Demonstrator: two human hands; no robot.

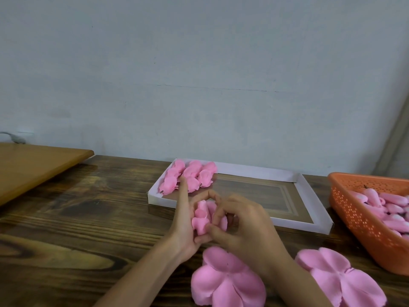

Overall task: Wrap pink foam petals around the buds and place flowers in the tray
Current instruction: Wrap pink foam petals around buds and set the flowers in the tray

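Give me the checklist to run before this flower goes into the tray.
1. flower held by both left hand and right hand: ok.
2. Petals wrapped fully round its bud: cannot tell, fingers cover it.
3. Free room in the tray beside the finished flowers: ok.
4. loose petals ready near the hands: ok.
5. buds left in the orange basket: ok.

- Light was soft, even and moderately bright; shadows were faint.
- A dull sheen lay on the table (88, 182).
- Wide-lens bowing bent the edges.
- The flower (202, 218), left hand (184, 222) and right hand (241, 222) looked slightly soft.
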